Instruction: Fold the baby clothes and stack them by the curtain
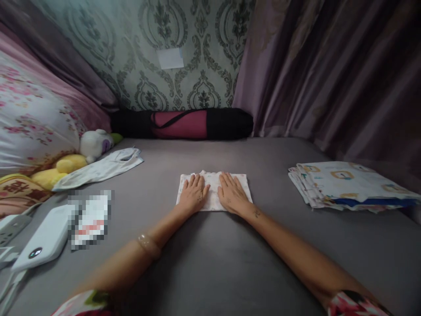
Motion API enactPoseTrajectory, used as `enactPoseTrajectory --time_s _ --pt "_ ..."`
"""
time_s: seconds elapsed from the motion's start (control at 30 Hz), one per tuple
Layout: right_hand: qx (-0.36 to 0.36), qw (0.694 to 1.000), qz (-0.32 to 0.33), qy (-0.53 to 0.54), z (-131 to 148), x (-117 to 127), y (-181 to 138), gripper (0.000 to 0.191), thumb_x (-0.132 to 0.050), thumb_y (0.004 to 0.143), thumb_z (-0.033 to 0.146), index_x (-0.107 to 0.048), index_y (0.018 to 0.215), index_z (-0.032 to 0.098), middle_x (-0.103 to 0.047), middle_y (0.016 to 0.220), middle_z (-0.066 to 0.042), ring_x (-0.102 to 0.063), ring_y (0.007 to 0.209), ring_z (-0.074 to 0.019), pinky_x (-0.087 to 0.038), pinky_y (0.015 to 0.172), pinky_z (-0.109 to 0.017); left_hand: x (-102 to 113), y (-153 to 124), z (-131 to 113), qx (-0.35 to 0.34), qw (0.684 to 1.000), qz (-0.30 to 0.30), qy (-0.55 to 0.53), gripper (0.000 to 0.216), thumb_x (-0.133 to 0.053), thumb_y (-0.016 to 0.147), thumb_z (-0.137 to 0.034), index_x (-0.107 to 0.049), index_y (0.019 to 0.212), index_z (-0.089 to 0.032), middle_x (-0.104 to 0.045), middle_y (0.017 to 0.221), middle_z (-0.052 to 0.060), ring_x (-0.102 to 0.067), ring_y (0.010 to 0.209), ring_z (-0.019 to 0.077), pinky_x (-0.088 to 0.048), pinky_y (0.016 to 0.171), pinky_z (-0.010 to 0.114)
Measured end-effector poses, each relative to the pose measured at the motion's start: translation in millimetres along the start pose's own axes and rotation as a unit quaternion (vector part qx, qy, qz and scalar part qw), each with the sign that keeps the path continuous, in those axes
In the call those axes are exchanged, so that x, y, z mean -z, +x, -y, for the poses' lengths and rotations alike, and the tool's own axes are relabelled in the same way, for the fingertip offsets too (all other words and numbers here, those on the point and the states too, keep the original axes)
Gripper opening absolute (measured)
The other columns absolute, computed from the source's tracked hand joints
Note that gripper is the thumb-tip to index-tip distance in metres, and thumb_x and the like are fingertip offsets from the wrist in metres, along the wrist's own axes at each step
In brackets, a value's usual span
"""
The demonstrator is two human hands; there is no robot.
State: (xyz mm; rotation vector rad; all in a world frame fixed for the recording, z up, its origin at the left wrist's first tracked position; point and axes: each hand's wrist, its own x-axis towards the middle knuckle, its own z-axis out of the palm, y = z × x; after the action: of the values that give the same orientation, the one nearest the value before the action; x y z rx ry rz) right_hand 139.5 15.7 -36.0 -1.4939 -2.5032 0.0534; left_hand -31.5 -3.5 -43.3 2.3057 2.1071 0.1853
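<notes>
A small folded white cloth (213,202) with a faint print lies flat on the grey bed sheet (210,259). My left hand (194,193) rests palm down on its left half, fingers stretched out and pointing away from me. On the right half, my right hand (232,192) lies flat in the same way, its fingers together but straight. A gap of cloth shows between the two thumbs. The parts of the cloth under both palms are hidden.
At the right is a stack of folded printed cloths (348,180). Leftward lie a white garment (101,169), a yellow plush toy (62,171), a white power bank (46,237) and a pixelated packet (92,219). A long black-and-red bag (180,124) lies along the wall.
</notes>
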Motion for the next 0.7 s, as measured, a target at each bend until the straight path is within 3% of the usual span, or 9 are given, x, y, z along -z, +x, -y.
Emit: enactPoseTrajectory --time_s 0.23,0.47,0.7 --pt "-0.018 1.000 -0.009 -0.006 -3.8 -5.6 -6.3 0.060 -0.027 0.093 0.029 -0.033 0.145 0.000 -0.027 0.154 -0.015 -0.021 0.143 -0.0253 -0.014 0.117 -0.042 -8.1 -2.7 7.4 0.012 0.999 -0.035 0.012 0.064 -0.015 0.096 -0.049 -0.033 0.145 -0.012 -0.033 0.152 0.015 -0.025 0.142 0.0284 -0.018 0.115 0.049" --pt "-0.027 0.999 0.018 0.013 -15.4 0.5 -4.6 0.060 -0.022 0.095 0.032 -0.033 0.145 0.000 -0.027 0.153 -0.017 -0.022 0.143 -0.0259 -0.016 0.116 -0.041 7.2 -2.3 14.2 0.006 1.000 0.006 0.008 0.065 -0.015 0.096 -0.050 -0.033 0.145 -0.009 -0.033 0.151 0.017 -0.025 0.142 0.0291 -0.019 0.115 0.048" --pt "-0.040 0.999 -0.008 -0.018 -23.7 -8.1 -6.4 0.063 -0.025 0.095 0.035 -0.032 0.145 -0.003 -0.030 0.152 -0.019 -0.025 0.141 -0.0275 -0.016 0.116 -0.040 1.6 -3.7 21.2 0.013 1.000 0.007 0.008 0.066 -0.015 0.097 -0.048 -0.032 0.145 -0.006 -0.030 0.153 0.017 -0.024 0.143 0.0287 -0.018 0.116 0.044"
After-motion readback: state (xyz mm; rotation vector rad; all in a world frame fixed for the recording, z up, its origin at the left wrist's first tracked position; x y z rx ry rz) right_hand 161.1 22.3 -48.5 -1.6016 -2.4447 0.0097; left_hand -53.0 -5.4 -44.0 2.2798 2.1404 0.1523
